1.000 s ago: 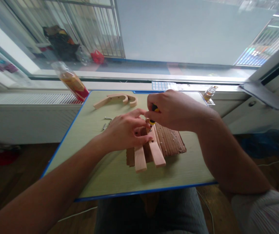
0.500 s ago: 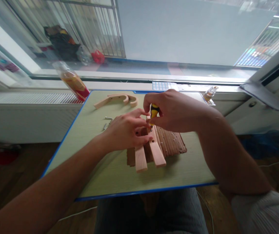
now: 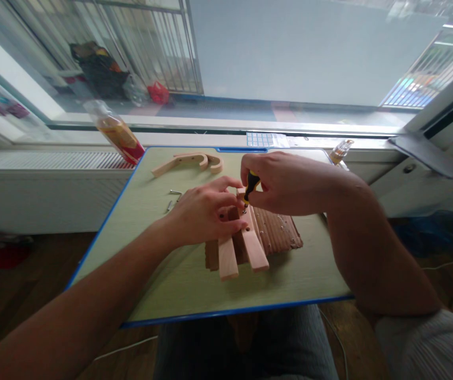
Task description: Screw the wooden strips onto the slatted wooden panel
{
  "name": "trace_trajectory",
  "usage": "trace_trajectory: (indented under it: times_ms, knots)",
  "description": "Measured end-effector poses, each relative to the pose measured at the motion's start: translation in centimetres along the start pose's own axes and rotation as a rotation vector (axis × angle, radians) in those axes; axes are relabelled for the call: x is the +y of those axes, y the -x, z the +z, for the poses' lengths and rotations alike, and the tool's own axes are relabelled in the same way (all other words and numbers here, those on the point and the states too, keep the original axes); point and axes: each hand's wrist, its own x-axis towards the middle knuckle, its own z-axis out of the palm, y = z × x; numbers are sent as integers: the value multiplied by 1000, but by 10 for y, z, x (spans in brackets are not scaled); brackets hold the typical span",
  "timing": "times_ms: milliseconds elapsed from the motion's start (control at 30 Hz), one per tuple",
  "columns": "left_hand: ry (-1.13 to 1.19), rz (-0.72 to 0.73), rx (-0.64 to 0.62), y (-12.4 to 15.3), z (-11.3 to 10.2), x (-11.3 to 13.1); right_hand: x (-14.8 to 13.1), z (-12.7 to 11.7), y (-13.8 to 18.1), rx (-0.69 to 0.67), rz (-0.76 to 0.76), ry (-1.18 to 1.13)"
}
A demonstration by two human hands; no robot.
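A brown ribbed wooden panel [image 3: 277,231] lies on the small green table [image 3: 179,285] with two pale wooden bars [image 3: 255,249] across it. My left hand [image 3: 205,214] presses on the bars, fingers closed around their far ends. My right hand [image 3: 285,182] is closed on a yellow-and-black screwdriver [image 3: 251,184], held upright with its tip down on the right bar, just beside my left fingertips.
A curved pale wooden piece [image 3: 189,161] lies at the table's far side. Small screws and a hex key [image 3: 174,198] lie left of my hands. A tilted bottle [image 3: 118,134] stands at the far left corner, a small bottle [image 3: 339,151] at the far right. A windowsill runs behind.
My right hand has turned on the screwdriver handle and shifted slightly right and down; the handle now leans a little. My left hand and the wooden parts stay where they were.
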Motion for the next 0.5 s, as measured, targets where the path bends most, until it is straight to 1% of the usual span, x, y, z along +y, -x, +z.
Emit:
trace_trajectory:
  times_ms: [167, 400, 500]
  knots:
    - [6, -2, -5, 1, 0, -1, 2, -4, 0, -26, 17, 42]
    - [-21, 1, 0, 0, -1, 3, -5, 3, -8, 15, 140, 101]
    - [-24, 4, -2, 0, -1, 2, -5, 3, -10, 0, 154, 100]
